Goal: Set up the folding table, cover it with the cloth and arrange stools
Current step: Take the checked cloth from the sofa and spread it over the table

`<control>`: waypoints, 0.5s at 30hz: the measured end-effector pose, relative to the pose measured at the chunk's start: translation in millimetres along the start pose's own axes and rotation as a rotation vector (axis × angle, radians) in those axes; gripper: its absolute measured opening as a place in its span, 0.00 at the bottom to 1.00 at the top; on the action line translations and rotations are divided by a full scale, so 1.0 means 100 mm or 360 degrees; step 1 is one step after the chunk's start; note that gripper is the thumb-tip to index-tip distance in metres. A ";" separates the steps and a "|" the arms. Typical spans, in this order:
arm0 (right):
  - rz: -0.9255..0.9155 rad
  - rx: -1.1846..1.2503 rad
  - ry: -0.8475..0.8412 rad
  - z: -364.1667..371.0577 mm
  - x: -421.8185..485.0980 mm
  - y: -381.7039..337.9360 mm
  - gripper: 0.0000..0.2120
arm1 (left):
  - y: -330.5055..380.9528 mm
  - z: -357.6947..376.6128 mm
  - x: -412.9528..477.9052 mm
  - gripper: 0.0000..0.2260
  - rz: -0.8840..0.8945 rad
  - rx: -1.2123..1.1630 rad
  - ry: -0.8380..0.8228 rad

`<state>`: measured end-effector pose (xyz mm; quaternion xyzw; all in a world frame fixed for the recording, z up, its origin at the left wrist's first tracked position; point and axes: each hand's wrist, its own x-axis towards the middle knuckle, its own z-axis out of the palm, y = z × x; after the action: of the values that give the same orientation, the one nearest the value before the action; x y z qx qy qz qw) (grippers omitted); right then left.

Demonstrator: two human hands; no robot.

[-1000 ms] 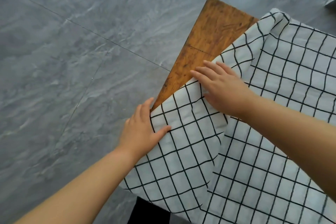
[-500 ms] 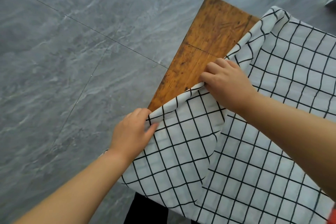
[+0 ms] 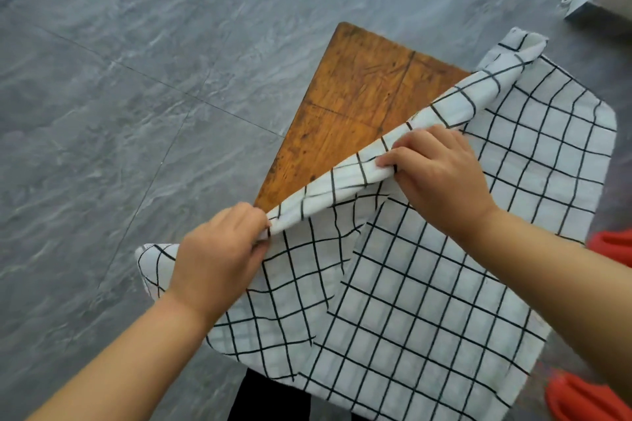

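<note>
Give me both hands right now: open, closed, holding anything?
Left hand: closed, pinching the folded edge of the checked cloth.
Right hand: closed, gripping the same folded edge further along, over the wooden table.

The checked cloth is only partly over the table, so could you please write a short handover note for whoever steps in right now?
Left hand: pinching the folded edge of the checked cloth at the table's near-left side.
Right hand: gripping the same fold further along.
The wooden table is standing, with its far-left corner bare. The cloth covers the rest and lies doubled over itself, with one corner rolled up at the far side.
Done: table up, cloth on it.
Left: unfold the cloth across the bare corner, smooth it, then place the stools. Something orange shows at the right edge; I cannot tell what it is.
</note>
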<state>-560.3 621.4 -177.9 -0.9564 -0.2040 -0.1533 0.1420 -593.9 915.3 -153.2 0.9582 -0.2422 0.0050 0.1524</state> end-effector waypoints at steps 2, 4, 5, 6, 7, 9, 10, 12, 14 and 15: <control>-0.0018 0.0010 -0.0076 -0.03 -0.22 0.03 0.06 | 0.16 0.08 -0.13 0.03 0.0045 -0.0085 -0.0063; -0.0018 0.0020 -0.0168 -0.06 -0.45 0.06 0.05 | 0.34 0.19 -0.27 0.03 0.0033 -0.0180 -0.0144; -0.0014 0.0033 -0.0216 -0.08 -0.55 0.08 0.05 | 0.44 0.24 -0.33 0.03 0.0016 -0.0208 -0.0197; -0.0011 0.0046 -0.0264 -0.10 -0.65 0.10 0.06 | 0.53 0.29 -0.39 0.04 -0.0010 -0.0225 -0.0257; -0.0010 0.0057 -0.0310 -0.11 -0.73 0.12 0.06 | 0.62 0.33 -0.44 0.06 -0.0046 -0.0244 -0.0322; -0.0002 0.0068 -0.0428 -0.13 -0.89 0.15 0.08 | 0.77 0.43 -0.54 0.11 -0.0118 -0.0292 -0.0456; 0.0004 0.0075 -0.0497 -0.13 -0.97 0.16 0.09 | 0.83 0.48 -0.60 0.13 -0.0139 -0.0316 -0.0516; 0.0021 0.0099 -0.0608 -0.11 -1.11 0.18 0.12 | 0.91 0.60 -0.69 0.15 -0.0151 -0.0331 -0.0616; 0.0042 0.0101 -0.0682 -0.08 -1.20 0.18 0.15 | 0.93 0.71 -0.74 0.16 -0.0190 -0.0305 -0.0674; 0.0054 0.0097 -0.0711 -0.06 -1.22 0.18 0.18 | 0.94 0.74 -0.75 0.17 -0.0213 -0.0281 -0.0714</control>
<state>-659.9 561.5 -219.1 -0.9652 -0.2187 0.0710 0.1246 -708.0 849.7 -203.0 0.9321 -0.2054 -0.2391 0.1781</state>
